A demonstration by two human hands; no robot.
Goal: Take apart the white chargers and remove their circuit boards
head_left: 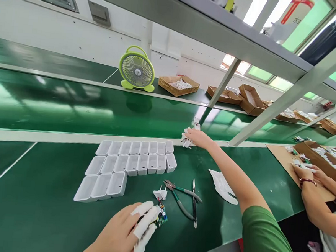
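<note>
My left hand [133, 225], with white wraps on its fingers, closes on a small green circuit board [162, 214] above the green table. Thin wires join the board to a white plug piece [160, 193] with two pins. Stretched out to the far edge of the table, my right hand [195, 137] also has wrapped fingers, closed around a small white plug part [196, 124]; its lower portion is hidden. Green-handled cutters [180, 194] lie just right of the board, jaws toward the plug piece. Beside them rests a pair of tweezers [194, 206].
Rows of white plastic bins [118, 178] stand left of centre. A white sheet-like piece [222, 186] lies under my right forearm. Behind are a green belt [71, 107], a fan [137, 71] and cardboard trays [173, 88]. A co-worker's hands [305, 172] handle parts at right.
</note>
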